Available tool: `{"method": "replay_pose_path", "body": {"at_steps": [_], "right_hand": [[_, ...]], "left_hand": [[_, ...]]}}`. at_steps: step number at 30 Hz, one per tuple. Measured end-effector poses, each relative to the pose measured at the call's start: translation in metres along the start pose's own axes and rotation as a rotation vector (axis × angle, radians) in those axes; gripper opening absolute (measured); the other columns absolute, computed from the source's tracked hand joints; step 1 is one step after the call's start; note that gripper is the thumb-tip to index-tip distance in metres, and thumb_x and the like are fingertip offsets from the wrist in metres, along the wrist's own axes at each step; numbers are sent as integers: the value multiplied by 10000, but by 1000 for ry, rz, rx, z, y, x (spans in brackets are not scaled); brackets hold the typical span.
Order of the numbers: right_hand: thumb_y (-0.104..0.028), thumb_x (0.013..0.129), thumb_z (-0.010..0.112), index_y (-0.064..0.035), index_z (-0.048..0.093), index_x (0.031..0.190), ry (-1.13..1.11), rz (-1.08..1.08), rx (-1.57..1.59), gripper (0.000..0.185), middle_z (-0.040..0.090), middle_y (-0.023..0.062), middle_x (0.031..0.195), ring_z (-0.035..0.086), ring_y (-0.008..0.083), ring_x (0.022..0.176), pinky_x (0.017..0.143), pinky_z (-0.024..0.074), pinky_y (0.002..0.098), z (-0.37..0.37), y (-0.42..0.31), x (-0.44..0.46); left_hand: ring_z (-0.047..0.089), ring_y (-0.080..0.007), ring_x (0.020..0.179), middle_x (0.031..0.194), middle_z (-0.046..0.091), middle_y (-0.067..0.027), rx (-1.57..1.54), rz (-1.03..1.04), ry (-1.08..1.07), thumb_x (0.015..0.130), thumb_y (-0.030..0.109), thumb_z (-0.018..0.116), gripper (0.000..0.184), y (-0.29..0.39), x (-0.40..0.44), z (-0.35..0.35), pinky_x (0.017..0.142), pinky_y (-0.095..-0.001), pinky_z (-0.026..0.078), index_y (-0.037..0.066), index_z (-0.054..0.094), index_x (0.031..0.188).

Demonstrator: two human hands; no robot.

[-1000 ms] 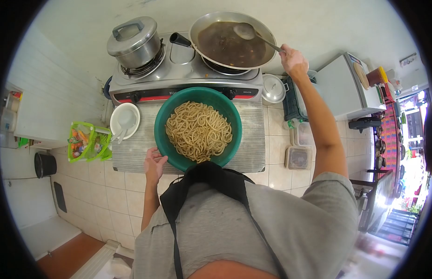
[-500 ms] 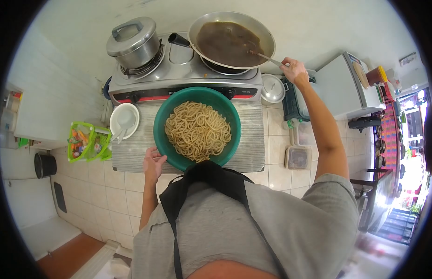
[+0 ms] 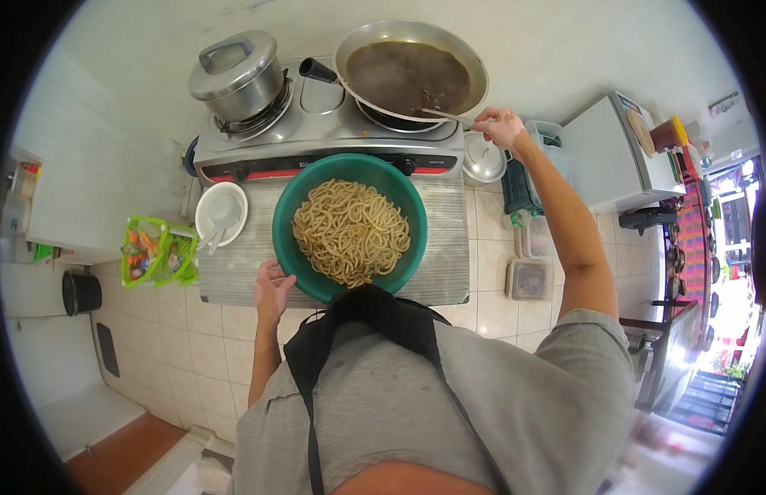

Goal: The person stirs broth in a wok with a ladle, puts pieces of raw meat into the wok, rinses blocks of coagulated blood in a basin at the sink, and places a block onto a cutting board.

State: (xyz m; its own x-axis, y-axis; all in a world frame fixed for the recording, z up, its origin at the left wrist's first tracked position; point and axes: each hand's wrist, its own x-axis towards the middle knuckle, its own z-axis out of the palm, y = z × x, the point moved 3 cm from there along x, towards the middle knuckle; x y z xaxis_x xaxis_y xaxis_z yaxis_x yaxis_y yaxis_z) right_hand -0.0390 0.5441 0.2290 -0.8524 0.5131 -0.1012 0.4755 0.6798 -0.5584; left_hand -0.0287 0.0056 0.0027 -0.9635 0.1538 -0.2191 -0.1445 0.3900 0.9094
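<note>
My right hand is closed on the handle of a metal ladle, whose bowl is sunk in the dark brown sauce and hidden. The sauce fills much of a wide pan on the right burner. My left hand has its fingers apart, beside the lower left rim of a green basin, and holds nothing. Thick noodles lie in the basin, which stands on the striped counter in front of the stove.
A lidded pot sits on the left burner of the stove. Left of the basin is a white bowl with a ladle in it. A metal lid, a green crate and a green basket stand at the sides.
My right hand has moved left and a little down. The ladle's bowl, above or at the surface earlier, has sunk into the sauce near the pan's front edge. My left hand stays in place.
</note>
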Motion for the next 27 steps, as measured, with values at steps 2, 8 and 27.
{"method": "replay_pose_path", "body": {"at_steps": [2, 8, 27], "right_hand": [[-273, 750, 684, -96, 706, 884, -26, 23, 55, 223, 642, 40, 675, 572, 116, 592, 573, 467, 273, 2, -3, -4], [-324, 753, 678, -101, 711, 903, 47, -50, 40, 271, 663, 55, 705, 629, 140, 668, 656, 493, 290, 2, -3, 0], [-312, 935, 525, -183, 545, 1070, 593, -460, -591, 188, 658, 90, 933, 649, 323, 829, 677, 496, 447, -7, -37, -71]], "left_hand": [[660, -211, 808, 962, 644, -156, -31, 13, 18, 751, 48, 736, 547, -2, 1, 1, 683, -299, 515, -2, 490, 1236], [664, -213, 809, 957, 639, -159, -67, 9, 15, 752, 27, 726, 550, -4, 2, 2, 692, -294, 520, -22, 478, 1240], [676, -224, 846, 959, 659, -175, 6, 4, 59, 778, 138, 744, 546, 2, -7, 1, 741, -323, 518, 11, 497, 1249]]}}
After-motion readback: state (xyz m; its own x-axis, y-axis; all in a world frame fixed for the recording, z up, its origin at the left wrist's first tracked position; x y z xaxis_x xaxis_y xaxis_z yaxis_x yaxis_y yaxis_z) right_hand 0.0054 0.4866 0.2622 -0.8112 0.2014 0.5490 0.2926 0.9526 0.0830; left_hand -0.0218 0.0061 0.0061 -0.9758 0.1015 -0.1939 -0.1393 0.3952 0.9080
